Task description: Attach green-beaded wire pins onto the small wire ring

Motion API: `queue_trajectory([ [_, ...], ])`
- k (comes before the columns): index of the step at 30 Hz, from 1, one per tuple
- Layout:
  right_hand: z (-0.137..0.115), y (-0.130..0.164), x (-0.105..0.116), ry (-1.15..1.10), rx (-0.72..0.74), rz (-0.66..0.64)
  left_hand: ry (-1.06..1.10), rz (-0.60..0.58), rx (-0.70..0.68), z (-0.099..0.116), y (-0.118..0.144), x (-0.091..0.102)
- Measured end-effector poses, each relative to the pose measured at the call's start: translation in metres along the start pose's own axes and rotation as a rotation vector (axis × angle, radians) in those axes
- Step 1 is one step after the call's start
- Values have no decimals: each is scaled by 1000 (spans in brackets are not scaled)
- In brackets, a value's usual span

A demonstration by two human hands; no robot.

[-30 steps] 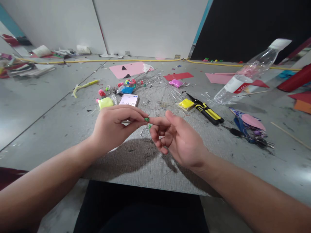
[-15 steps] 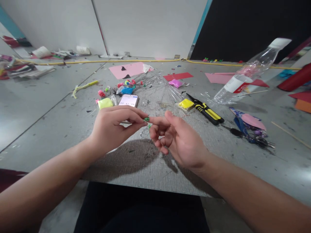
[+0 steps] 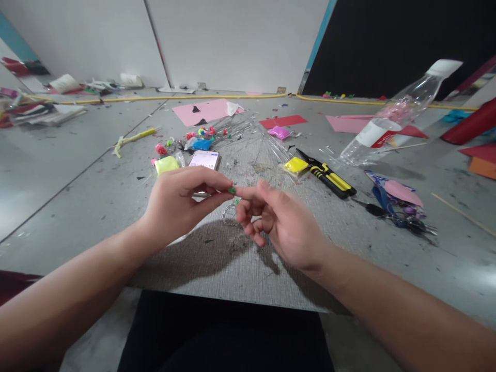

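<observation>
My left hand [image 3: 182, 201] is closed, thumb and fingertips pinching a small green piece of clay [image 3: 231, 190]. From the right, the outstretched index finger of my right hand [image 3: 281, 219] touches that piece. My right thumb lies near the index finger and the other fingers curl loosely, with nothing visibly gripped in them. Just below the fingertips shows a thin wire loop [image 3: 230, 216] with another green bit by it; whether it hangs from the pinched piece or lies on the table I cannot tell. Behind my left hand, a phone [image 3: 203, 159] displaying a timer is partly covered.
Yellow-black pliers [image 3: 329, 178] lie right of my hands, beside a yellow clay packet [image 3: 296, 165]. Thin wires [image 3: 242, 126] spread behind. Pale yellow [image 3: 166, 165], blue [image 3: 202, 144] and purple [image 3: 279, 133] packets lie about. A clear plastic bottle [image 3: 387, 126] leans at right.
Both hands stay together around the green clay. My right thumb has lowered slightly toward its index finger, and the view has shifted a little.
</observation>
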State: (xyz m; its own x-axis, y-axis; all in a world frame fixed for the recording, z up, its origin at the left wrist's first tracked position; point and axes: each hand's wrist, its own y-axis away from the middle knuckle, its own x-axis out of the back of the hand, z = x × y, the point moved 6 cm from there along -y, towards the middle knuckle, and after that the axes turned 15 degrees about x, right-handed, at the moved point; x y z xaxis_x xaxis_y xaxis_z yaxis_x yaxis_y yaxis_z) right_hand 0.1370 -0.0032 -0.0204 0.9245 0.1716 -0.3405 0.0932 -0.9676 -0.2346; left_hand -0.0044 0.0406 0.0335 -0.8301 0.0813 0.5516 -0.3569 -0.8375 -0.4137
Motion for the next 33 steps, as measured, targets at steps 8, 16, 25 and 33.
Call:
queue_trajectory([
  [8, -1, 2, 1, 123, 32, -40, -97, 10, -130, 7, 0, -1],
  [16, -4, 3, 1, 250, 64, -77, -174, 52, -188, 9, 1, 1],
  [25, -17, 4, 0, 523, 272, -108, -229, 20, -163, 8, 0, -2],
  [33, -14, 3, 2, 484, 266, -90, -180, -75, -98, 6, 0, -5],
])
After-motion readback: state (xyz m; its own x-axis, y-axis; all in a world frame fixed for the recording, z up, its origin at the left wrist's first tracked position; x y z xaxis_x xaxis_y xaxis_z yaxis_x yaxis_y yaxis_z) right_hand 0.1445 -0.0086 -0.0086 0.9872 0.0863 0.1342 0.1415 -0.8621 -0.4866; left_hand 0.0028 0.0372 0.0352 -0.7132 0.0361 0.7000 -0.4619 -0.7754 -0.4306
